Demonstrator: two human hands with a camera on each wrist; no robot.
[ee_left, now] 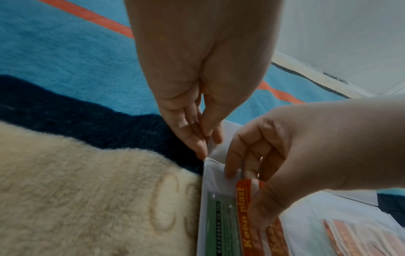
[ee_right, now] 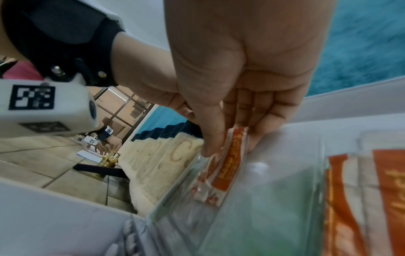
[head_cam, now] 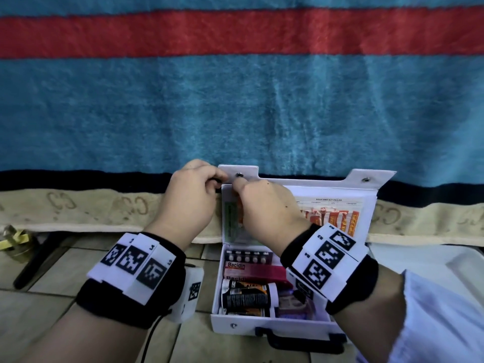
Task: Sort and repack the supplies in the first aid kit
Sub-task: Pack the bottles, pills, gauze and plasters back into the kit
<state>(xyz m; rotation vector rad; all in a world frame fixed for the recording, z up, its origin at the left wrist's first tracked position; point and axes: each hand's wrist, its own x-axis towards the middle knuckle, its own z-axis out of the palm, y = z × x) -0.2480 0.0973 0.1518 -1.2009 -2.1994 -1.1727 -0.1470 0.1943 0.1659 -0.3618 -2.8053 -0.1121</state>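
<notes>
The first aid kit (head_cam: 272, 305) lies open on the floor, lid propped back. The left hand (head_cam: 188, 197) pinches the lid's clear pocket (ee_left: 219, 175) at its top corner, likely holding it open, while the right hand (head_cam: 264, 205) pinches a plaster strip (ee_right: 230, 161) into it.

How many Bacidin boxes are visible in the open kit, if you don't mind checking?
2, both in the kit's base: one Bacidin box below the blister pack, a second Bacidin box mostly hidden beneath it. More may be covered.
</notes>
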